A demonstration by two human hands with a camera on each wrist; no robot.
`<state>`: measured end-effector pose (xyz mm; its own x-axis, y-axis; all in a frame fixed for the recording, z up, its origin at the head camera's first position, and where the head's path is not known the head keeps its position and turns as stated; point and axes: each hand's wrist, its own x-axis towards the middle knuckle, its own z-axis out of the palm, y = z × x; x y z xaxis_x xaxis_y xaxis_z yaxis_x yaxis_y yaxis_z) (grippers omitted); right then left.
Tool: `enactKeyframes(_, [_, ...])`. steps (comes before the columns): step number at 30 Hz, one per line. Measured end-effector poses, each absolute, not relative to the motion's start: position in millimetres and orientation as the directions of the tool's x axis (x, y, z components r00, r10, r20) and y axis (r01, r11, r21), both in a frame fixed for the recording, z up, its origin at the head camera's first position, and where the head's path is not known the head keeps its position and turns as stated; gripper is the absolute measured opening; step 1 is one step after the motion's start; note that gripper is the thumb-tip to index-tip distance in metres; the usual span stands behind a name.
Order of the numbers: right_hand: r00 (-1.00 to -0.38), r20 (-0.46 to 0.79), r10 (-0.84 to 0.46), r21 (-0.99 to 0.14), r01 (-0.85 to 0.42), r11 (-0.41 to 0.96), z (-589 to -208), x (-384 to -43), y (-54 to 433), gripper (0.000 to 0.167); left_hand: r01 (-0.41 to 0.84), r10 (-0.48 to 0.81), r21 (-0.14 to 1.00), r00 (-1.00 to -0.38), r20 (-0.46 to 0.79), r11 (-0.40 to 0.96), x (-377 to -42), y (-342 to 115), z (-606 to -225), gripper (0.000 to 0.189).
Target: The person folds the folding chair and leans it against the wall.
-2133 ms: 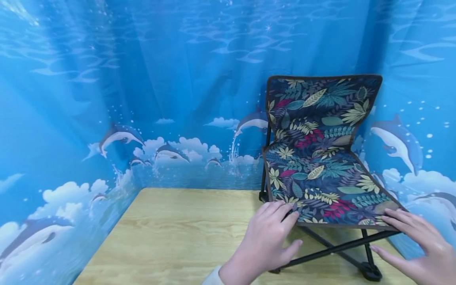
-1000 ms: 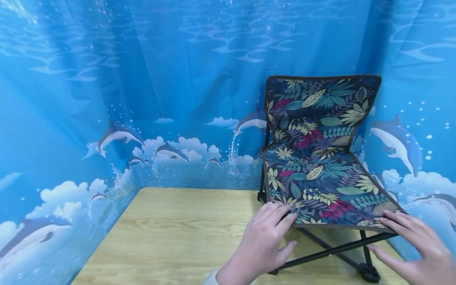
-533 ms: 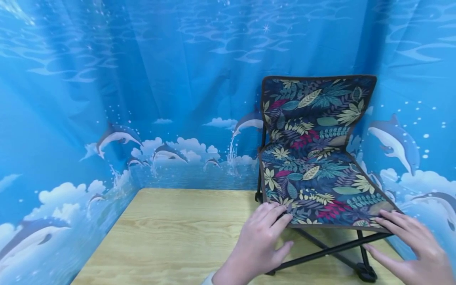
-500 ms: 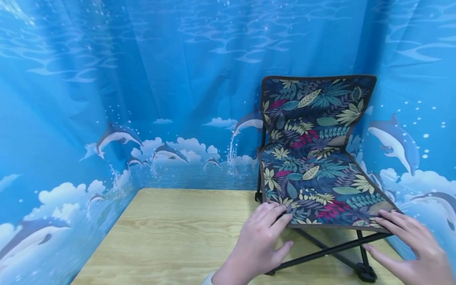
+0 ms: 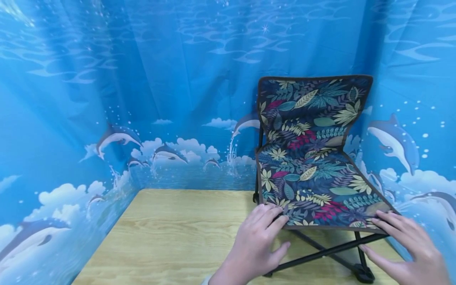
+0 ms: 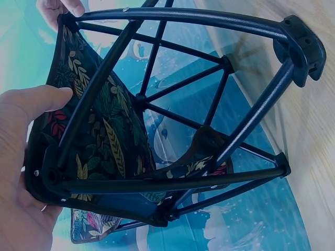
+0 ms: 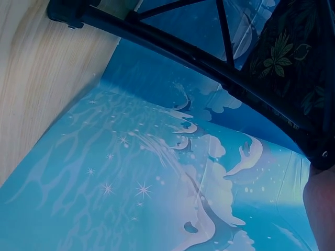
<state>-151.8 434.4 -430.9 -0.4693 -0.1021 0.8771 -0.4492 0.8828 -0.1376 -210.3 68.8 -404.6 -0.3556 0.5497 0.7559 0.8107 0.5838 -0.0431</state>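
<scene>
A small folding chair [image 5: 313, 178] with dark leaf-print fabric and crossed black legs stands upright on the wood-grain table's right side. My left hand [image 5: 254, 241] grips the front left corner of its seat, fingers on top and thumb below the edge. In the left wrist view, the left thumb [image 6: 36, 102] lies against the seat's underside by the black corner joint [image 6: 51, 172]. At the front right corner, my right hand [image 5: 409, 245] holds the seat, fingertips over the fabric and thumb lower down. The right wrist view shows mostly a dark frame tube [image 7: 183, 60] and little of the hand.
The wood-grain tabletop [image 5: 171, 233] extends left of the chair. A blue curtain [image 5: 171, 79] printed with dolphins and clouds surrounds the back and sides, close behind the chair. A black foot [image 5: 364, 273] of the chair sits near the table's right edge.
The chair has shifted a little to the left across the table, both hands moving along with it at its front corners. The view has also turned slightly.
</scene>
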Motion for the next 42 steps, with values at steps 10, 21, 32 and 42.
enactKeyframes(10, [-0.450,0.887,-0.106,-0.129,-0.460,0.878,-431.6,-152.5,434.1,0.090,0.815,0.533,-0.056,-0.323,0.782,0.576,-213.1,69.8,-408.7,0.057])
enactKeyframes(21, [-0.454,0.886,-0.092,-0.149,-0.468,0.871,-431.3,-153.0,431.5,0.087,0.829,0.500,-0.035,-0.302,0.811,0.558,-214.4,70.6,-411.7,0.056])
enactKeyframes(32, [-0.450,0.889,-0.082,-0.153,-0.461,0.874,-434.1,-152.6,433.0,0.087,0.836,0.479,-0.075,-0.235,0.846,0.544,-216.4,72.9,-411.9,0.055])
enactKeyframes(42, [-0.450,0.889,-0.086,-0.150,-0.464,0.873,-432.8,-152.2,433.8,0.084,0.838,0.473,-0.080,-0.223,0.853,0.540,-215.4,73.8,-411.1,0.056])
